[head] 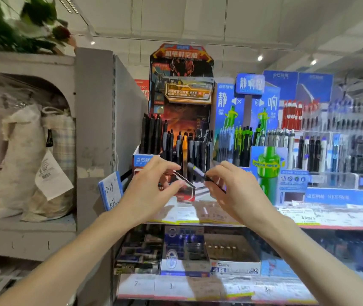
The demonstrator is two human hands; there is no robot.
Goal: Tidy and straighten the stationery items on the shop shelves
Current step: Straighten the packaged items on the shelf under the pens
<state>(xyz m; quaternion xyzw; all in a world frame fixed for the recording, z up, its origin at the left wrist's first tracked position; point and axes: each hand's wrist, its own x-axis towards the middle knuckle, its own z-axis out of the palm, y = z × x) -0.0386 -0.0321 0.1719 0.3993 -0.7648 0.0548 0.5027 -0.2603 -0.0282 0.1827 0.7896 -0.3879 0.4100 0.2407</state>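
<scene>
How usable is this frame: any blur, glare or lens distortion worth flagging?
Head view: motion blur smears the pen in the right hand and the right-side pen racks; ceiling spotlights flare; the wide lens bends the grey shelf at the edges.

place: stationery shop | 12 o'clock: branded cardboard pen display packed with upright pens | 2 o'clock: blue pen racks | 5 o'clock: price labels along shelf edge | 9 o'clock: tagged fabric bags
</scene>
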